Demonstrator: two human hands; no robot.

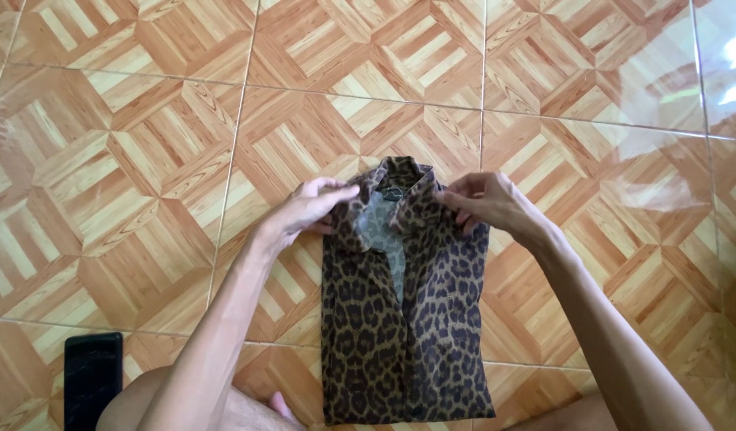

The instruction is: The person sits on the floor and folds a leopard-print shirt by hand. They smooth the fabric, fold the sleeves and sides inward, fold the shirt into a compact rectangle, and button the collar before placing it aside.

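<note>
Hands, left [308, 209] and right [486, 199], pinch leopard-print shirt [404, 319] collar

Bright, even daylight over the glossy tiled floor [144, 144], glare pooling white at its top right corner, soft faint shadows beneath the forearms, focus sharp throughout, slight blur on fingertips.

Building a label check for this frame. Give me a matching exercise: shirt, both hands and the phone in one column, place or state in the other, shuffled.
Column A:
1. leopard-print shirt
2. left hand
3. right hand
4. black phone

Column B:
a. lies at the bottom left on the tiled floor
b. folded narrow, collar away from the person
c. grips the collar's right side
d. grips the collar's left side

Pairs: 1-b, 2-d, 3-c, 4-a
</note>
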